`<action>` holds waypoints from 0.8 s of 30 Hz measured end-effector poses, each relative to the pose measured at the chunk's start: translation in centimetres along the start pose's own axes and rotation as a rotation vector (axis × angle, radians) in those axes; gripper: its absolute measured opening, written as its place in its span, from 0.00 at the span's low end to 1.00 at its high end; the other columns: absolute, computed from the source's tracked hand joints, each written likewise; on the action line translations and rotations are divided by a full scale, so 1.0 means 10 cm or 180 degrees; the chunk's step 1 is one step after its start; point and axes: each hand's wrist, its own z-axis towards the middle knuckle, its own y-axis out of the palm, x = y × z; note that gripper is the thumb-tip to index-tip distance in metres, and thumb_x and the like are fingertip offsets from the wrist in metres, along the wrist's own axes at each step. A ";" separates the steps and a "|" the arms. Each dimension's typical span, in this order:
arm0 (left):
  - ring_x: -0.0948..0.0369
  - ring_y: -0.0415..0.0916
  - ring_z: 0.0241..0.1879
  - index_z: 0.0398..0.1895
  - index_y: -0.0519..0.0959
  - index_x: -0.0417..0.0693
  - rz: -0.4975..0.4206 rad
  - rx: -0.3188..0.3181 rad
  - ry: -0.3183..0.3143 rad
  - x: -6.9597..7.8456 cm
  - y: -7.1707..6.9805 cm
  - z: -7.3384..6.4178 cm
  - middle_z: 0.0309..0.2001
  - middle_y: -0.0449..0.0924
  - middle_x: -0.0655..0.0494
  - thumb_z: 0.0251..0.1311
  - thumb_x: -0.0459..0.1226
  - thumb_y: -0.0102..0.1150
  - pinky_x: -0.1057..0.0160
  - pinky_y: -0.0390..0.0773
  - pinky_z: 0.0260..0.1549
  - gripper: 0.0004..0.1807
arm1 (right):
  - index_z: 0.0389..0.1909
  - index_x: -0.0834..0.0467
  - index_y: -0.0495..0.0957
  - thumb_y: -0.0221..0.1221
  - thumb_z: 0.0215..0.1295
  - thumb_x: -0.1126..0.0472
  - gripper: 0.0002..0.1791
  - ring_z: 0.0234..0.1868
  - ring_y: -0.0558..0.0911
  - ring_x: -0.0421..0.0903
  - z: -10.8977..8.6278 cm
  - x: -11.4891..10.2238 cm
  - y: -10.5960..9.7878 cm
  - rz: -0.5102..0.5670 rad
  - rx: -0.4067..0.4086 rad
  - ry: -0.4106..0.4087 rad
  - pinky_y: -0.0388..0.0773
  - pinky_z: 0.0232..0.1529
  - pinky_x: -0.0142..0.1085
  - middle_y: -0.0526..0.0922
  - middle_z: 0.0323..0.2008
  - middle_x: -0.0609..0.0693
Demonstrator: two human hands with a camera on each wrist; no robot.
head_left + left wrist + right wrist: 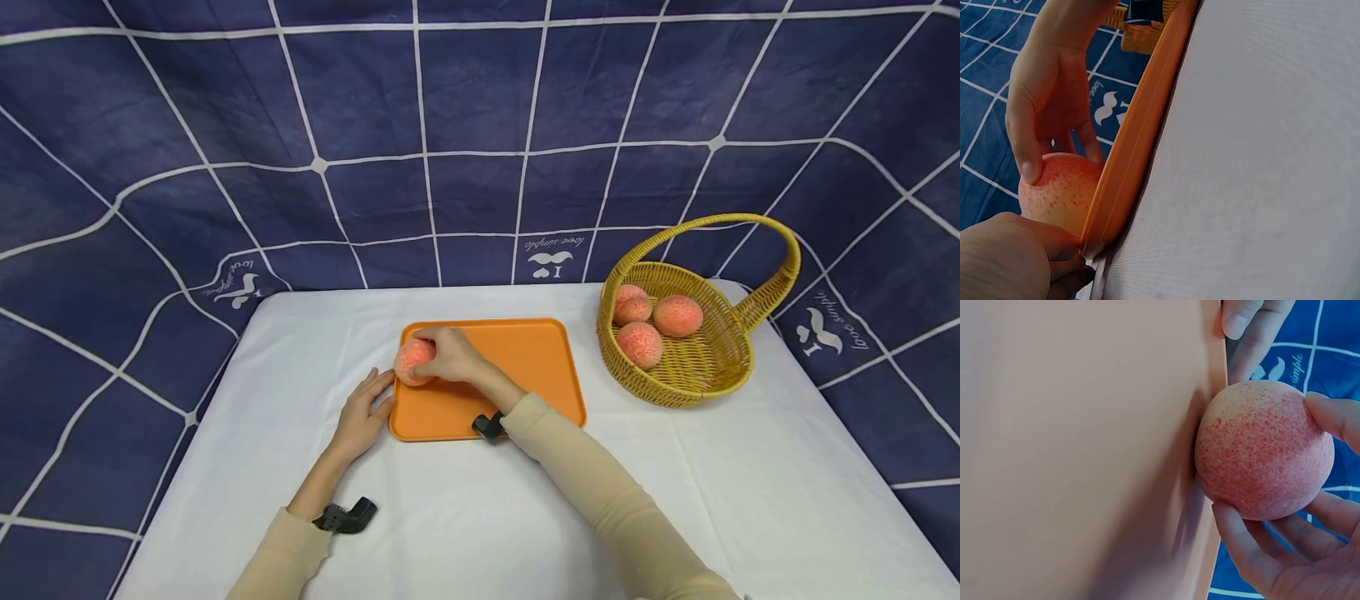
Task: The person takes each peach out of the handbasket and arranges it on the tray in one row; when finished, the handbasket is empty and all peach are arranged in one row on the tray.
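Observation:
My right hand [455, 357] grips a round pink-and-yellow peach [413, 361] at the left end of the orange tray [517, 350]. In the right wrist view the thumb and fingers curl round the peach [1263, 450], which sits against the tray rim. My left hand [362, 419] lies on the tablecloth just left of the tray, its fingers fairly straight and touching the tray's left edge. The left wrist view has that hand [1010, 256] close beside the tray corner, below the peach [1060, 187].
A yellow wicker basket [611, 354] with a tall arched handle stands right of the tray, with several similar peaches [678, 316] inside. White cloth [465, 508] covers the table. Behind and at both sides hangs blue checked fabric [480, 200].

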 end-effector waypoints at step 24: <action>0.39 0.52 0.74 0.66 0.68 0.32 0.0043 0.0076 0.0100 -0.02 0.02 -0.01 0.68 0.67 0.36 0.67 0.31 0.52 0.38 0.48 0.73 0.25 | 0.69 0.58 0.66 0.72 0.54 0.51 0.43 0.65 0.74 0.56 -0.27 0.03 -0.17 0.0077 0.0089 -0.0341 0.73 0.65 0.47 0.71 0.68 0.54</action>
